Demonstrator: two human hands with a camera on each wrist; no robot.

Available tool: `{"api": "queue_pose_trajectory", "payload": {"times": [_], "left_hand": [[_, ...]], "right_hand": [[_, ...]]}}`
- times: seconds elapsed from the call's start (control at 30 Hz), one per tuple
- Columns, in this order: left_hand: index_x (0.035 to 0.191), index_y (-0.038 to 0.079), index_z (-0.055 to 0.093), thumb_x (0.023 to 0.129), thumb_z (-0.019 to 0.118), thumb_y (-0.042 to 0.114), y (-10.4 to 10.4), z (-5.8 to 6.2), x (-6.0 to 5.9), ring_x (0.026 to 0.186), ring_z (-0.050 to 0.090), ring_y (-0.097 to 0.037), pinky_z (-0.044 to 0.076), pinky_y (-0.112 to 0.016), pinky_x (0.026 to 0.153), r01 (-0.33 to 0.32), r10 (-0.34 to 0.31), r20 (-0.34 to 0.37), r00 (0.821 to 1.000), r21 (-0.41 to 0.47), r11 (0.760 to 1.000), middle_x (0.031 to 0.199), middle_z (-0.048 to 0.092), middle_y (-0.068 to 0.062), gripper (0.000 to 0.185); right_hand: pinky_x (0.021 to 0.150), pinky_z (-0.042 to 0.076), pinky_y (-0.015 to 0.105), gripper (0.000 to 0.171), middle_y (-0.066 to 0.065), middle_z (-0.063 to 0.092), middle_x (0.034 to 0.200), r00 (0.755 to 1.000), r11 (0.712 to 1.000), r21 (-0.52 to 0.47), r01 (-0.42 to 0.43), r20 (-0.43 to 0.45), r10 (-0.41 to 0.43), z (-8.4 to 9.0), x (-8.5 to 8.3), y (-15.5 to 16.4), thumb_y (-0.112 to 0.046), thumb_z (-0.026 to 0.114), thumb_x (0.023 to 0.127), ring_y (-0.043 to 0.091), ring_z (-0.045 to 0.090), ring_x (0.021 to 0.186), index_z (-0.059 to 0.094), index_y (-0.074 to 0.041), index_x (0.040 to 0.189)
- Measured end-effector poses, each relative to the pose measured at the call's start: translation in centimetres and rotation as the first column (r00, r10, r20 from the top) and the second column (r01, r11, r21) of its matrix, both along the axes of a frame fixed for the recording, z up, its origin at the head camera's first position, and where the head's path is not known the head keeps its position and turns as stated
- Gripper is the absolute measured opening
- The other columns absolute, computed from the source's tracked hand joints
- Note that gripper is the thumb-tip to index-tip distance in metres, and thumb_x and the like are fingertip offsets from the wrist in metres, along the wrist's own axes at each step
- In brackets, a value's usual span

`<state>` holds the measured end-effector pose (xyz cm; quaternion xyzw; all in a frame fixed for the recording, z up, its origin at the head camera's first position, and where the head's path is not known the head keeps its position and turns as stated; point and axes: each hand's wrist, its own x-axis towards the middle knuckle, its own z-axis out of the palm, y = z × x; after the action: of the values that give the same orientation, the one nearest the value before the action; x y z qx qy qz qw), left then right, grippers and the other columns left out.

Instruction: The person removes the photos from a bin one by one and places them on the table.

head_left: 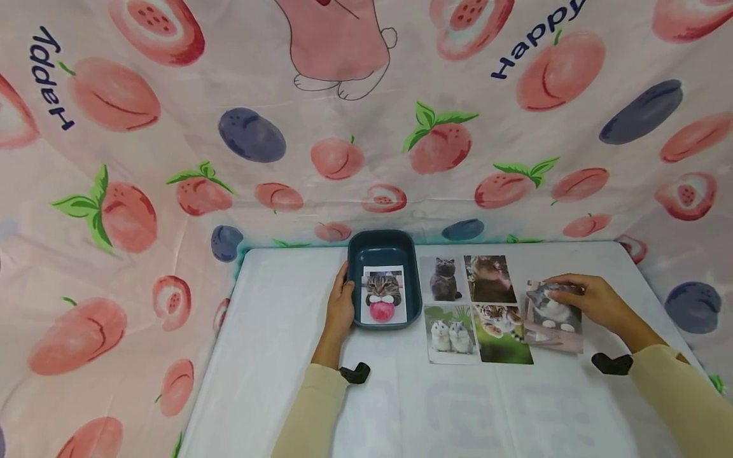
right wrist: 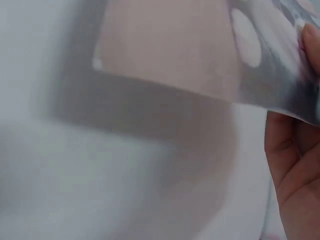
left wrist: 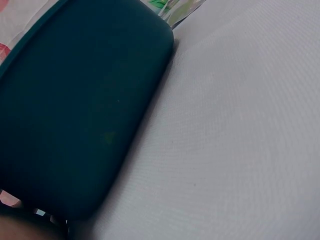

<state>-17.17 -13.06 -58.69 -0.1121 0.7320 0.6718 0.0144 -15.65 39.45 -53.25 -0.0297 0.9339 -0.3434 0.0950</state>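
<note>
My right hand (head_left: 598, 302) pinches a photo card of a grey-and-white cat (head_left: 552, 321) between thumb and fingers. In the right wrist view the card (right wrist: 170, 45) is raised off the table and casts a shadow below. Its left edge overlaps the tiger cub card (head_left: 504, 340) in the head view. My left hand (head_left: 341, 305) holds the left side of a dark teal tray (head_left: 380, 239); the tray's outer wall (left wrist: 85, 100) fills much of the left wrist view. Inside the tray lies a card of a tabby cat with a pink ball (head_left: 383, 296).
Right of the tray, cards lie in two rows: a grey kitten (head_left: 445, 280), a brown blurry animal (head_left: 491, 280), two white rodents (head_left: 450, 334) and the tiger cub. A white cloth covers the table (head_left: 275, 381). Behind hangs a peach-patterned curtain (head_left: 343, 127).
</note>
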Motion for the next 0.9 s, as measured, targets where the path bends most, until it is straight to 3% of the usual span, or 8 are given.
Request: {"api": "queue_pose_trajectory", "payload": {"times": [0.2, 0.37, 0.43, 0.6, 0.77, 0.9], "left_hand": [[0.157, 0.044, 0.036, 0.109, 0.040, 0.029, -0.1, -0.1, 0.0, 0.157, 0.023, -0.026, 0.019, -0.054, 0.127, 0.001, -0.001, 0.007, 1.000, -0.010, 1.000, 0.168, 0.031, 0.003, 0.050], [0.156, 0.046, 0.036, 0.109, 0.040, 0.030, -0.1, 0.1, 0.1, 0.157, 0.022, -0.025, 0.018, -0.055, 0.127, -0.002, 0.003, 0.017, 1.000, -0.013, 1.000, 0.168, 0.031, 0.004, 0.050], [0.156, 0.045, 0.036, 0.109, 0.040, 0.030, -0.1, 0.1, 0.1, 0.157, 0.022, -0.026, 0.018, -0.055, 0.127, 0.000, 0.000, 0.016, 1.000, -0.013, 1.000, 0.168, 0.030, 0.003, 0.050], [0.157, 0.044, 0.035, 0.110, 0.040, 0.029, -0.1, 0.1, 0.0, 0.157, 0.022, -0.025, 0.018, -0.055, 0.127, 0.006, -0.006, 0.009, 1.000, -0.010, 1.000, 0.168, 0.030, 0.003, 0.050], [0.155, 0.048, 0.036, 0.109, 0.041, 0.031, -0.1, 0.0, 0.0, 0.157, 0.023, -0.025, 0.018, -0.054, 0.127, 0.003, -0.003, 0.009, 1.000, -0.015, 1.000, 0.167, 0.031, 0.004, 0.049], [0.155, 0.046, 0.037, 0.109, 0.042, 0.031, -0.1, -0.1, -0.1, 0.157, 0.022, -0.025, 0.017, -0.054, 0.128, 0.005, -0.005, 0.014, 1.000, -0.014, 1.000, 0.167, 0.031, 0.004, 0.049]], "right_hand": [[0.077, 0.048, 0.021, 0.048, 0.018, 0.065, 0.129, 0.996, 0.997, 0.054, -0.050, 0.081, 0.045, -1.7, 0.4, 1.7, -0.043, 0.072, 0.094, 0.005, 0.052, 0.097, 0.070, -0.010, 0.130], [0.091, 0.052, 0.055, 0.055, 0.026, 0.062, 0.134, 0.993, 0.998, 0.056, -0.030, 0.115, 0.024, -2.7, 0.4, 1.3, -0.049, 0.070, 0.094, 0.036, 0.054, 0.115, 0.068, -0.008, 0.131], [0.091, 0.049, 0.061, 0.056, 0.028, 0.061, 0.134, 0.994, 0.997, 0.078, -0.028, 0.104, 0.020, -2.9, 0.4, 1.0, -0.049, 0.070, 0.094, 0.040, 0.053, 0.114, 0.069, -0.007, 0.131], [0.086, 0.052, 0.057, 0.054, 0.029, 0.064, 0.128, 0.998, 0.985, 0.172, -0.032, 0.064, 0.021, -2.9, 0.3, 0.5, -0.046, 0.074, 0.092, 0.035, 0.056, 0.102, 0.070, -0.006, 0.128], [0.091, 0.051, 0.064, 0.054, 0.029, 0.064, 0.129, 0.998, 0.979, 0.198, -0.045, 0.056, 0.035, -3.3, 0.1, 0.4, -0.046, 0.075, 0.090, 0.043, 0.060, 0.109, 0.071, -0.004, 0.125], [0.090, 0.053, 0.063, 0.047, 0.026, 0.067, 0.123, 0.998, 0.979, 0.194, -0.055, 0.010, 0.055, -3.9, 0.3, 0.2, -0.040, 0.079, 0.089, 0.044, 0.063, 0.110, 0.073, -0.005, 0.121]]}}
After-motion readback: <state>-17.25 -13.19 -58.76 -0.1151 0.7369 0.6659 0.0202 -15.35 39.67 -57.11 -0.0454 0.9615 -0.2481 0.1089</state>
